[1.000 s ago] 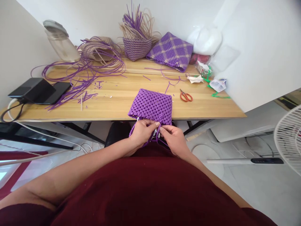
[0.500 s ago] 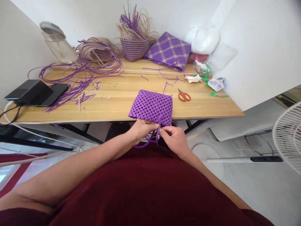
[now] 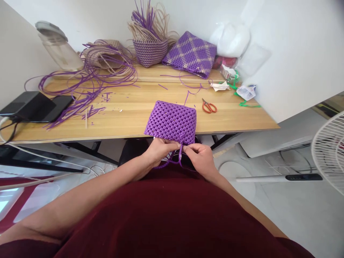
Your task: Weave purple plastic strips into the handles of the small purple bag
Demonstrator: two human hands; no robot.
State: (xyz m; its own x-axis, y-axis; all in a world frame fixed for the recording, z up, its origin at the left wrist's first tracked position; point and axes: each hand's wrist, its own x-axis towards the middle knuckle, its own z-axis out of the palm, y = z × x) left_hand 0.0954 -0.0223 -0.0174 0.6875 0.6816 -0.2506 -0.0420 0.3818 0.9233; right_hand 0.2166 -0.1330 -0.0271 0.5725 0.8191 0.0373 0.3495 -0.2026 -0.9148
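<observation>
A purple woven panel (image 3: 172,121) lies over the front edge of the wooden table (image 3: 120,118). My left hand (image 3: 160,151) grips its near edge with fingers closed. My right hand (image 3: 201,157) pinches a loose purple strip (image 3: 179,157) that hangs from that edge and loops down between both hands. The two hands are close together, just below the table edge, over my dark red clothing.
Orange-handled scissors (image 3: 209,106) lie right of the panel. Loose purple strips (image 3: 88,82) spread over the left half. A half-woven basket (image 3: 149,50), a checked woven piece (image 3: 189,53), a jar (image 3: 55,46), black devices (image 3: 32,106) and plastic bags (image 3: 233,39) line the back. A white fan (image 3: 329,150) stands at right.
The hands rose slightly toward the panel's near edge, and the loose strip now runs between them. The view shifted a little to the right and down.
</observation>
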